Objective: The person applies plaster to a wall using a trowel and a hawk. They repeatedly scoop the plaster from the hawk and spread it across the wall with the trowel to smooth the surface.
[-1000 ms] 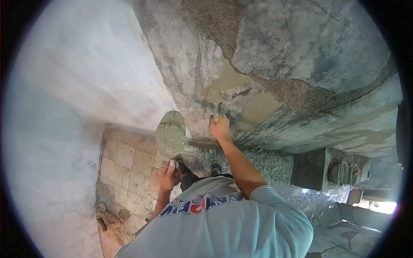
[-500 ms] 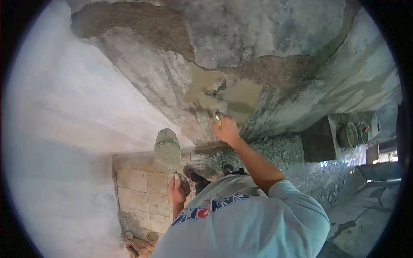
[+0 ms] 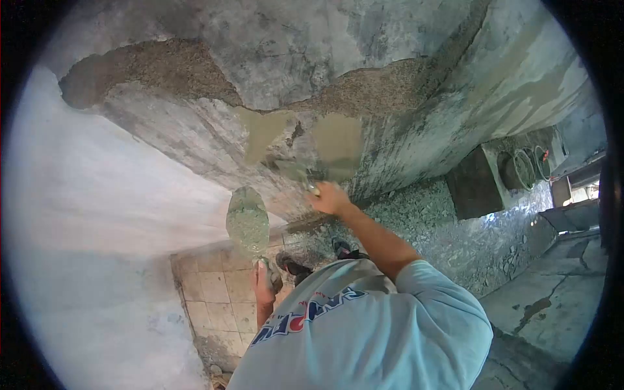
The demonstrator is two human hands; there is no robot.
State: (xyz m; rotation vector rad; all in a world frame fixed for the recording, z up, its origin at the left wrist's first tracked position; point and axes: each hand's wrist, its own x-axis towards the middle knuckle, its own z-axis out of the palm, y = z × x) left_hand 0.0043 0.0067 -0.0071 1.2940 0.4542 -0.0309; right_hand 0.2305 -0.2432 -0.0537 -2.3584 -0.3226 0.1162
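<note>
My right hand [image 3: 328,198] is raised against the rough grey wall [image 3: 416,130] and grips a small trowel [image 3: 305,177] whose blade lies on a patch of wet brown mortar [image 3: 335,146]. My left hand [image 3: 265,278] holds the handle of a flat hawk board [image 3: 247,222] loaded with grey mortar, kept upright below and left of the patch. A second wet smear [image 3: 260,133] sits just left of the trowel. Above both runs a band of bare, crumbly brown render [image 3: 162,65].
A smooth white wall [image 3: 110,214] fills the left. Beige floor tiles [image 3: 214,299] lie below it, with my shoes [image 3: 292,265] beside loose gravel [image 3: 448,227]. A concrete block with round buckets [image 3: 520,169] stands at the right, near a wet concrete floor [image 3: 552,312].
The view has swung, so the wall patch sits further left. My right hand has drawn the trowel leftward across the wet mortar. The hawk stays below it in my left hand.
</note>
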